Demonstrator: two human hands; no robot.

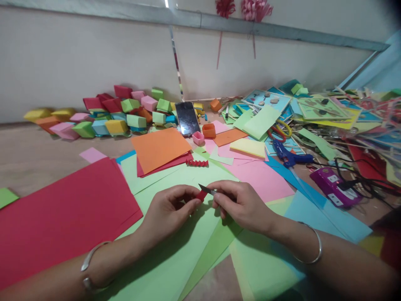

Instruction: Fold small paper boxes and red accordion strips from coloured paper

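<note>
Between thumb and fingers, my left hand (175,205) pinches a small piece of red paper (202,195). My right hand (239,203) is closed on a craft knife (207,189), its pointed blade lying at the red paper and aimed to the upper left. Whether the blade cuts into the paper I cannot tell. Both hands are over pale green paper sheets (163,251). Just beyond them rests a zigzag-folded red paper strip (197,163). Farther back are a small pink paper box (198,138) and an orange one (209,131).
Large red sheets (65,213) cover the left. Several coloured paper blocks (100,113) line the wall beside a phone (187,118). At right lie a blue glue gun (290,154), a purple power strip (335,186) with black cables, scissors (283,129) and piled craft scraps.
</note>
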